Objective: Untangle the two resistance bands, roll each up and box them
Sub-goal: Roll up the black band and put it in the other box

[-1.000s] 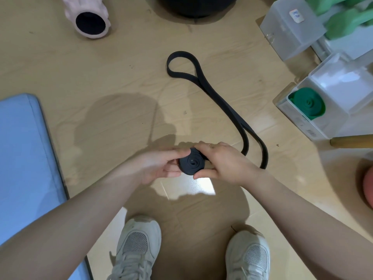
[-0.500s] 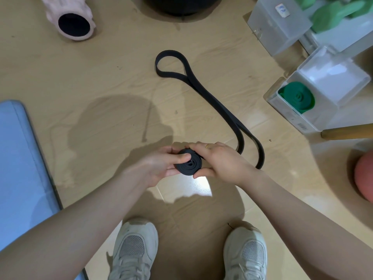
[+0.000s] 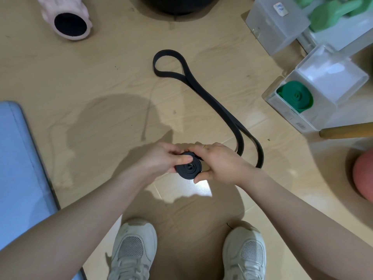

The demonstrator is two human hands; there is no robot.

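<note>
both hands curl round the rolled part of the black band (image 3: 188, 168) at centre: left hand (image 3: 159, 158) pinching at 9 o'clock, right hand (image 3: 219, 162) at 3. its loose tail lies toward 12. green band (image 3: 296, 97) sits boxed in the clear box (image 3: 290, 116) at 2 o'clock.

Held between left hand (image 3: 159, 158) and right hand (image 3: 220, 162) above the floor (image 3: 101, 87), at the middle: the rolled part of one band (image 3: 188, 168). Trailing from the roll to the right, then lying on the floor toward the far side, ending in a loop at far centre: the unrolled length. At right, inside an open box (image 3: 290, 116): the other band, rolled (image 3: 296, 97). Farther right and beyond: a second box (image 3: 276, 27). Just near the open box: a wooden stick (image 3: 347, 131); nearer still, at the right edge: a ball (image 3: 364, 174). At far left: a foam roller (image 3: 66, 19). Along the left edge: a mat (image 3: 18, 168). Nearest, below the hands: two shoes (image 3: 133, 251).
</note>
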